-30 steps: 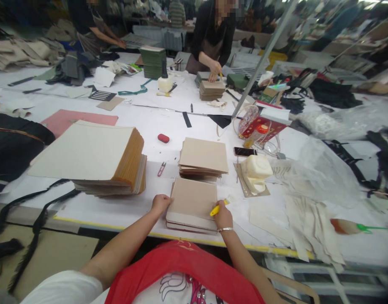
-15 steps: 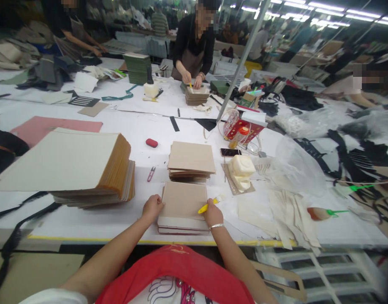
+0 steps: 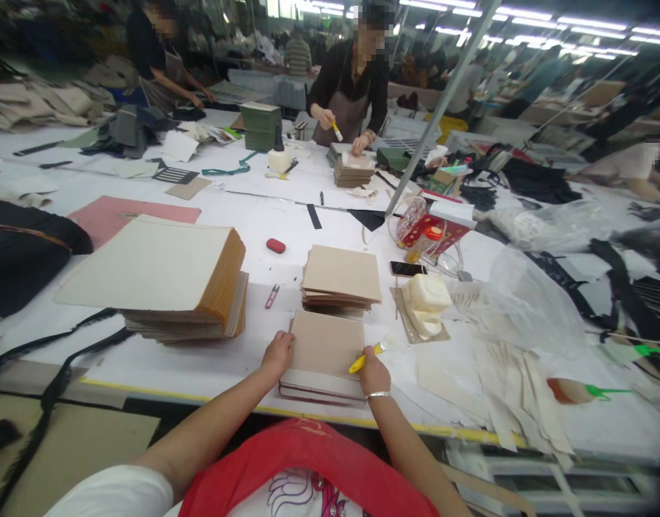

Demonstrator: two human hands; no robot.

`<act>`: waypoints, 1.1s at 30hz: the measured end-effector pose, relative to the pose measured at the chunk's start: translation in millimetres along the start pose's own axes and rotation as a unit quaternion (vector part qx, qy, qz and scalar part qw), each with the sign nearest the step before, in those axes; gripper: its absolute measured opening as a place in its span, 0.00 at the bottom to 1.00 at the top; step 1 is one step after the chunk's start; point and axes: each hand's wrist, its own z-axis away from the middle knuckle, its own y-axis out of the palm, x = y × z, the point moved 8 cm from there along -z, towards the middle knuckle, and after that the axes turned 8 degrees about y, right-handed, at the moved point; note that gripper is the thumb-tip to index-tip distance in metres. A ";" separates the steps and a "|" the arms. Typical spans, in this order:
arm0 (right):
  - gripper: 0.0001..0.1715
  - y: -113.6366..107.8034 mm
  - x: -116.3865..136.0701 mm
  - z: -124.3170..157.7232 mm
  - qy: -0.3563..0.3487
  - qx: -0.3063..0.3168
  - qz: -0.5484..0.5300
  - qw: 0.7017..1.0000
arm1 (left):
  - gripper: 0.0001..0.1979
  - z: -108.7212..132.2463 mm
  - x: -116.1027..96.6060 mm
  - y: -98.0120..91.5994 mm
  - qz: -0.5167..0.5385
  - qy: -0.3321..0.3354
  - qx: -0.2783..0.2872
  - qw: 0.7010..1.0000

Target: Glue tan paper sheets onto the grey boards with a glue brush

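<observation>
A small stack of tan square panels [image 3: 326, 352] lies at the near table edge in front of me. My left hand [image 3: 279, 355] is closed against its left edge. My right hand [image 3: 373, 375] rests at its right edge, closed round a yellow-handled brush [image 3: 365, 357] whose tip points away to the right. Just behind lies a second stack of tan panels [image 3: 342, 277].
A tall pile of large cream sheets [image 3: 157, 276] sits to the left. A white glue jug [image 3: 426, 301], phone [image 3: 408, 268], red box [image 3: 433, 232], snips [image 3: 272, 296] and red eraser [image 3: 276, 245] lie around. Paper strips [image 3: 516, 402] cover the right. A person [image 3: 351, 79] works opposite.
My hands have kept their places at the stack's edges; the left one has slid slightly onto the top panel. The person opposite has lifted a brush off their stack.
</observation>
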 end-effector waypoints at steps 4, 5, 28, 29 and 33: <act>0.07 1.9 -0.4 -0.7 -0.002 0.000 -0.001 1.000 | 0.17 -0.3 0.1 1.2 -0.005 0.012 -0.004 1.000; 0.07 2.1 -0.5 -0.6 0.002 0.003 -0.002 1.000 | 0.17 -0.5 -0.3 1.8 -0.012 0.016 -0.001 1.000; 0.15 -38.3 130.8 -24.2 -0.024 0.137 -0.571 0.809 | 0.21 8.2 -54.1 17.3 -0.195 0.158 0.095 0.963; 0.14 -34.8 137.1 -27.2 -0.019 0.139 -0.571 0.809 | 0.21 8.4 -54.2 17.8 -0.192 0.156 0.097 0.964; 0.13 -33.0 124.0 -39.9 0.010 0.121 -0.567 0.815 | 0.21 7.6 -53.8 19.0 -0.199 0.158 0.093 0.963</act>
